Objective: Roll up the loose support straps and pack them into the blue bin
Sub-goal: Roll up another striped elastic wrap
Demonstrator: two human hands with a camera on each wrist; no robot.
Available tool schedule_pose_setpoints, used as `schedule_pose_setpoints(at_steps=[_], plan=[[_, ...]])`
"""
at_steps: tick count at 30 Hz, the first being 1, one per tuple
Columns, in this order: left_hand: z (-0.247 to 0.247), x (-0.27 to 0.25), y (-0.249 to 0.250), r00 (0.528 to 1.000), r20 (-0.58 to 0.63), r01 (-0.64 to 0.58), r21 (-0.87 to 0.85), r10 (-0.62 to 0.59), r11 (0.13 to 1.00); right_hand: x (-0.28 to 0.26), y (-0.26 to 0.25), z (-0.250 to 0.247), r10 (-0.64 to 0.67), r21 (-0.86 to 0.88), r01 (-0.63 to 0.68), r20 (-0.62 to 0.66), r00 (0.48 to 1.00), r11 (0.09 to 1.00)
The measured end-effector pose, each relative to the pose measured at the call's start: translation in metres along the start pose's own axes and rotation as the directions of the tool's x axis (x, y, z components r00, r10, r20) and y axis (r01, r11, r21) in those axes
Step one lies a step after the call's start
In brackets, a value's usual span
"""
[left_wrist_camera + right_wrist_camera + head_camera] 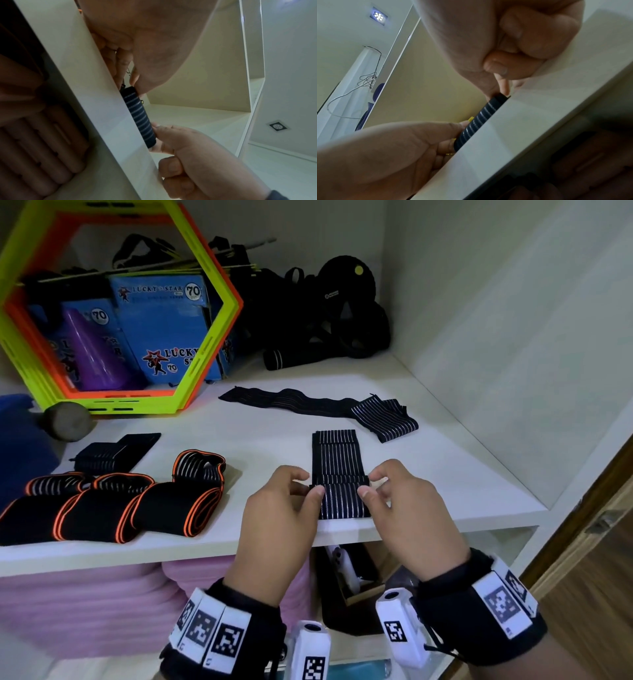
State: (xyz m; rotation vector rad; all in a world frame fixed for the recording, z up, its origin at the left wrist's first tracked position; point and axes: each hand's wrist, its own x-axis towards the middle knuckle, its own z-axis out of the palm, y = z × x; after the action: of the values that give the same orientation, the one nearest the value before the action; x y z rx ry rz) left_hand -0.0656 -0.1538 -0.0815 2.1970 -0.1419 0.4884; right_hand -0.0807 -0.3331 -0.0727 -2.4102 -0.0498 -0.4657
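Observation:
A black support strap with white stripes (334,453) lies at the front edge of the white shelf (260,440). Its near end is wound into a roll (342,499). My left hand (310,484) pinches the roll's left end and my right hand (371,483) pinches its right end. The left wrist view shows the roll (139,116) on the shelf lip between my left hand (134,82) and right hand (164,134). The right wrist view has the same roll (477,121), my right hand (502,88) and left hand (453,135). A second loose strap (301,402) lies further back.
Several rolled black straps with orange trim (102,508) sit at the shelf's front left, beside a folded black strap (113,453). Green and orange hexagon frames (212,313), blue boxes (164,326) and black gear (342,313) fill the back. A blue object (17,440) shows at the left edge.

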Motion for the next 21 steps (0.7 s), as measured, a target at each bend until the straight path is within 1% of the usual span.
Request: schedule_pose_setpoints(at_steps=[4, 6, 8, 10, 12, 14, 15, 17, 19, 21], plan=[[0.002, 0.002, 0.002, 0.999, 0.017, -0.037, 0.064, 0.036, 0.997, 0.004, -0.001, -0.001, -0.031, -0.072, 0.033, 0.026, 0.999, 0.997], [0.002, 0.002, 0.001, 0.998, 0.013, -0.058, 0.070, 0.057, 0.996, 0.004, -0.001, -0.001, -0.046, -0.072, 0.049, 0.039, 0.998, 0.996], [0.000, 0.002, 0.000, 0.998, 0.012, -0.059, 0.052, 0.058, 0.997, 0.005, 0.000, -0.004, -0.022, 0.013, 0.022, 0.072, 0.997, 1.000], [-0.001, 0.001, -0.001, 0.999, 0.024, -0.048, 0.015, 0.048, 0.999, 0.008, 0.001, -0.009, 0.039, 0.152, -0.060, 0.136, 0.990, 0.987], [-0.002, 0.000, 0.000, 0.999, 0.037, -0.033, -0.035, 0.034, 0.999, 0.010, 0.002, -0.013, 0.098, 0.274, -0.150, 0.193, 0.976, 0.950], [-0.002, 0.000, 0.001, 0.999, 0.034, -0.020, -0.077, 0.023, 0.997, 0.012, 0.004, -0.015, 0.132, 0.341, -0.206, 0.227, 0.965, 0.917], [-0.002, -0.001, 0.001, 0.999, 0.035, -0.022, -0.078, 0.025, 0.997, 0.012, 0.006, -0.015, 0.134, 0.348, -0.209, 0.229, 0.964, 0.914], [-0.003, -0.002, 0.000, 0.997, 0.040, -0.061, -0.025, 0.062, 0.998, 0.012, 0.009, -0.015, 0.107, 0.303, -0.169, 0.210, 0.972, 0.938], [-0.004, -0.002, -0.002, 0.991, 0.058, -0.124, 0.083, 0.119, 0.989, 0.010, 0.009, -0.016, 0.047, 0.174, -0.088, 0.226, 0.973, 0.981], [-0.006, -0.001, -0.004, 0.982, 0.134, -0.155, 0.184, 0.131, 0.971, 0.009, 0.009, -0.016, 0.001, 0.042, -0.013, 0.270, 0.963, 0.999]])
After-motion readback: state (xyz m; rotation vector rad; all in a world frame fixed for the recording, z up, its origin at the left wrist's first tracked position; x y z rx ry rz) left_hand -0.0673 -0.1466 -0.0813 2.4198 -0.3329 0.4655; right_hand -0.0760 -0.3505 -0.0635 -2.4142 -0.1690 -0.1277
